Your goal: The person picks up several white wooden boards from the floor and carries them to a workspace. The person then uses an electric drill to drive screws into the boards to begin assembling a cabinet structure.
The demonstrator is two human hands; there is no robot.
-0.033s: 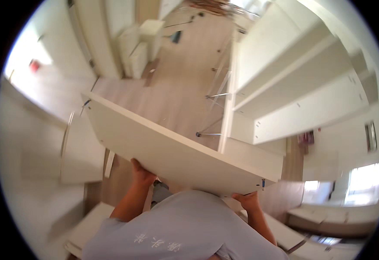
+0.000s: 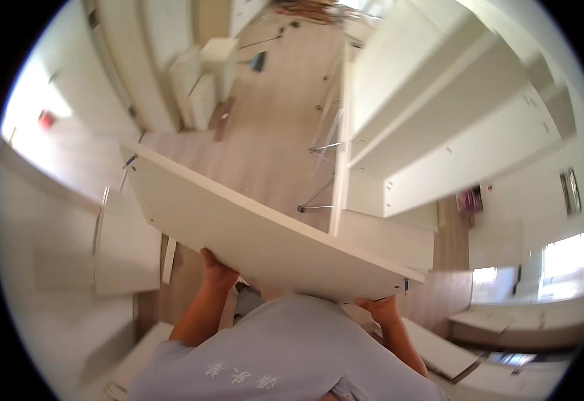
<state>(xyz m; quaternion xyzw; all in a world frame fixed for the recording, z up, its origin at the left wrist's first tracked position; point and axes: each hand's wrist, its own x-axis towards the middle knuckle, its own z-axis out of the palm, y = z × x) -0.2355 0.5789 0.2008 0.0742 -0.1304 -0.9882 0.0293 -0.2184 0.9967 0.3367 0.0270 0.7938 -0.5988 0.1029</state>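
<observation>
A long cream-white furniture panel (image 2: 252, 237) is carried in front of my body, slanting from the upper left down to the right. Small blue-and-metal fittings stick out near its two ends. My left hand (image 2: 220, 271) is closed on the lower edge, with the thumb on the face and the fingers hidden underneath. Near the right end, my right hand (image 2: 380, 308) grips the same edge from below, its fingertips partly out of sight. The panel's lower edge lies close to my grey shirt.
To the right, a large white cabinet carcass (image 2: 449, 164) rests on a folding metal stand (image 2: 318, 207). White boxes (image 2: 220, 63) and tall panels stand at the far left. A dustpan-like blue-grey item (image 2: 258, 62) lies on the wooden floor. Another white panel (image 2: 128, 247) is left of me.
The view has shifted slightly, so the cabinet and floor items appear a little further left. My hands keep the same hold on the panel.
</observation>
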